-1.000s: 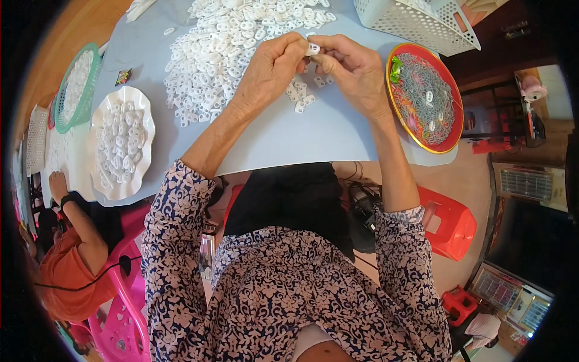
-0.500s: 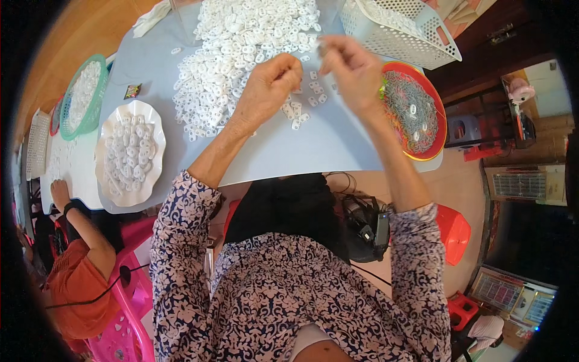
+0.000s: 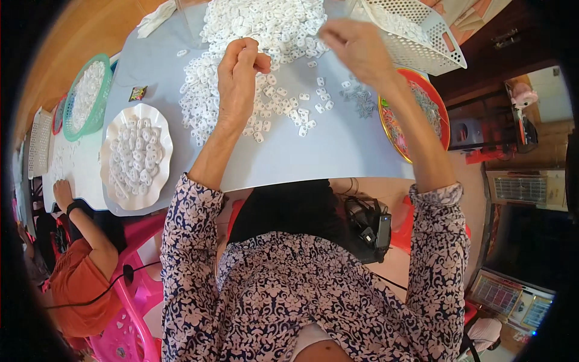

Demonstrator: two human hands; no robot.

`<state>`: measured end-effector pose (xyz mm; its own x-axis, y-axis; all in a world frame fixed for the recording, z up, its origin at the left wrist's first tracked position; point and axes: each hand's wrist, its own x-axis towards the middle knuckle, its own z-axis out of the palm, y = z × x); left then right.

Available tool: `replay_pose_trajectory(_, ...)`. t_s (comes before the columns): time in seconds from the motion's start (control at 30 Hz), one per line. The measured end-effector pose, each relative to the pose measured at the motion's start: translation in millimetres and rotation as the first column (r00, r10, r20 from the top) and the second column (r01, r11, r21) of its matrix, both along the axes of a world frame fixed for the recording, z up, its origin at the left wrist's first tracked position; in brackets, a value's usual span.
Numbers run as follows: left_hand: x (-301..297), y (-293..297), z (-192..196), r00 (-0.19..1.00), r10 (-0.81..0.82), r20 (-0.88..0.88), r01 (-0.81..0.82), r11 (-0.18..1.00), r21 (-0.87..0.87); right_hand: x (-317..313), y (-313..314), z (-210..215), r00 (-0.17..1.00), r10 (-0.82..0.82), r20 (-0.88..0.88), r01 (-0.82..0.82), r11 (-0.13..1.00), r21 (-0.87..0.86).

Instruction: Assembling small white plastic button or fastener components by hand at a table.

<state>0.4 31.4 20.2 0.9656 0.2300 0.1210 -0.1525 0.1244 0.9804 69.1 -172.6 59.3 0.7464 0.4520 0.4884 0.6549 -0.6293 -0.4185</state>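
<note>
A large pile of small white oval plastic pieces with two holes (image 3: 262,27) covers the back and middle of the grey-blue table. Over the pile's near part, my left hand (image 3: 238,78) is closed, thumb pressed to the curled fingers; whatever it holds is hidden. Further right, my right hand (image 3: 362,51) is slightly blurred, its fingers bent together in a pinch at the pile's right edge. What they hold cannot be made out. Loose white pieces (image 3: 303,114) lie between my hands, and a small heap of thin grey metal parts (image 3: 360,101) sits below my right hand.
A red bowl (image 3: 446,130) of grey parts stands under my right forearm. Behind it is a white perforated basket (image 3: 443,42). A scalloped white plate (image 3: 164,175) of finished-looking white pieces stands left, near a small wrapper (image 3: 137,93). Another person's hand (image 3: 62,193) rests at a side table.
My left hand has moved left, away from the loose pieces. My right hand has shifted up, uncovering the grey heap on the table. The view has shifted slightly.
</note>
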Motion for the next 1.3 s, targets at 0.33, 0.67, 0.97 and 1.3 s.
replay_pose_trajectory(0.33,-0.7,1.1,12.0,0.999,0.032,-0.004,-0.032,0.999,-0.006,-1.6,12.7,-35.1,0.962,0.077,-0.262,-0.131,0.972,-0.195)
replay_pose_trajectory(0.67,3.7,4.6,4.5,1.000,0.024,0.006,-0.024,0.999,-0.049,8.5,28.2,-39.7,0.964,0.080,-0.252,-0.127,0.977,-0.173)
replay_pose_trajectory(0.97,1.6,1.1,6.9,1.000,0.001,-0.018,-0.002,0.999,-0.035,1.7,15.9,-33.0,0.941,0.138,-0.310,-0.192,0.970,-0.151)
replay_pose_trajectory(1.3,0.6,-2.2,3.4,0.997,-0.041,-0.059,0.039,0.999,-0.024,-11.0,7.8,-25.8,0.849,0.112,-0.516,-0.167,0.984,-0.063)
